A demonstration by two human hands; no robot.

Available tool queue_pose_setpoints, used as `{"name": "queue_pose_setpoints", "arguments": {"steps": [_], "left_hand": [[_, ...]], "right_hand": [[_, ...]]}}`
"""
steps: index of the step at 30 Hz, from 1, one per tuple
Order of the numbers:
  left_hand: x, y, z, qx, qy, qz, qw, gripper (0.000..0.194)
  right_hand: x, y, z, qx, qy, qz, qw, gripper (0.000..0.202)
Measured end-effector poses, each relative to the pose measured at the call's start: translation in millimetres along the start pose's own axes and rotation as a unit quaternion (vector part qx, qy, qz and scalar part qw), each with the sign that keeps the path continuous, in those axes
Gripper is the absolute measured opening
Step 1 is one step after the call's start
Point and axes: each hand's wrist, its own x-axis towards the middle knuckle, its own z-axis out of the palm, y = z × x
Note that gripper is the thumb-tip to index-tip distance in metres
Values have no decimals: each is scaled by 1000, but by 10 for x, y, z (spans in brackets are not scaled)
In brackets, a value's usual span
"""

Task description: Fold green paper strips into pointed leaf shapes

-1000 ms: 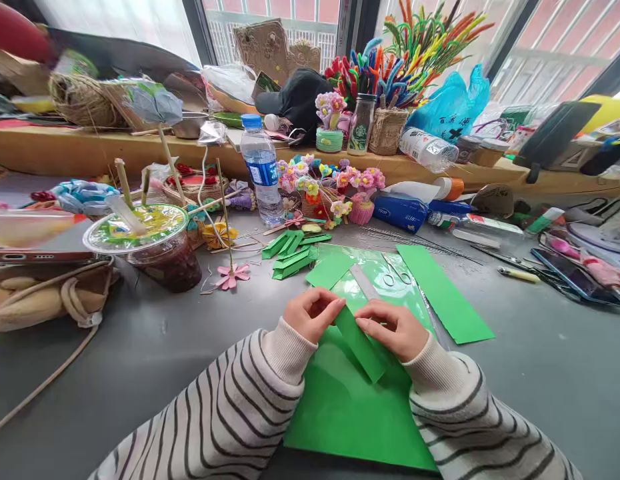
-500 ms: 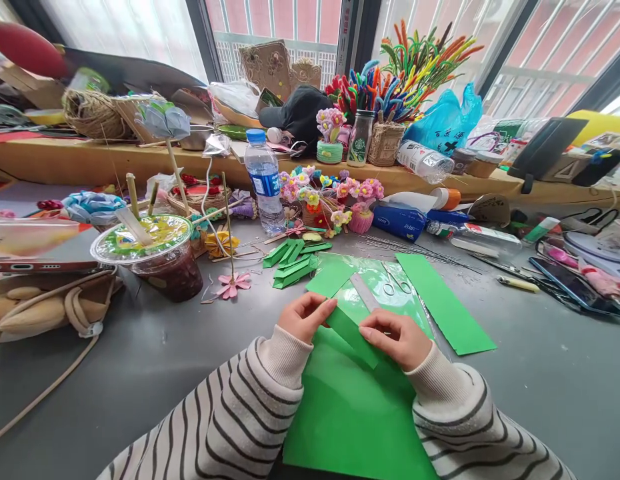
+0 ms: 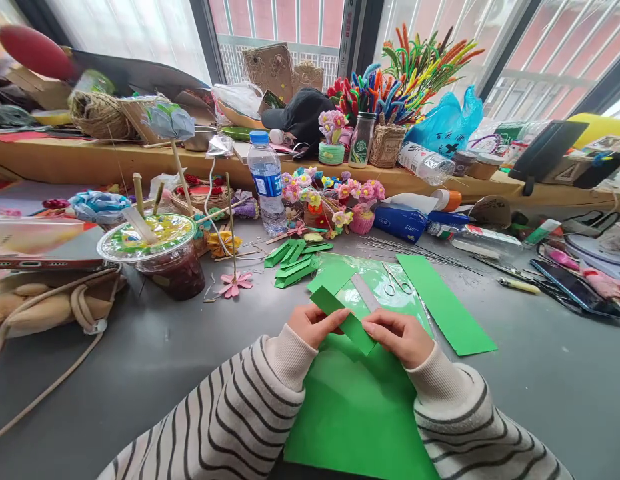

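Between my two hands is a narrow green paper strip (image 3: 358,332), tilted down to the right. My left hand (image 3: 317,325) pinches its near edge around the middle, thumb on top. My right hand (image 3: 403,335) pinches the strip close to its lower right end. Beneath them lies a large green paper sheet (image 3: 357,413). Just beyond my hands are a grey ruler (image 3: 365,293) and a pair of scissors (image 3: 397,283), lying on a clear plastic sleeve (image 3: 415,307). Several folded green paper pieces (image 3: 295,267) rest farther off to the left.
A long green paper piece (image 3: 447,303) lies on the right. On the left stand a lidded drink cup (image 3: 175,270) and a pink flower on a stick (image 3: 236,285). A water bottle (image 3: 267,183), a blue tissue pack (image 3: 401,221) and craft flowers line the back.
My left hand has slid along the strip toward my right hand, so the strip's upper left end now sticks out past its fingers. My right hand has barely moved.
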Motion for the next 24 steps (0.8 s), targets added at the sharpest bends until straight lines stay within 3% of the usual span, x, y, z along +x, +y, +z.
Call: {"name": "queue_pose_setpoints", "arguments": {"steps": [9,16,19,24], "left_hand": [[45,-32,-27,-49,86,11,995,25],[49,-46,-31,-34,96,11,995,25],[34,-32,-40,-60,48,30,997,26],[-16,-6,-26,-117,-103,109,982,39]], "right_hand": [[10,14,-46,-23,-5,33,999,16],[15,38,-23,-11,19,43,999,15],[20,35,-11,14,33,54,998,16],[34,42,-32,107,10,134,985,18]]}}
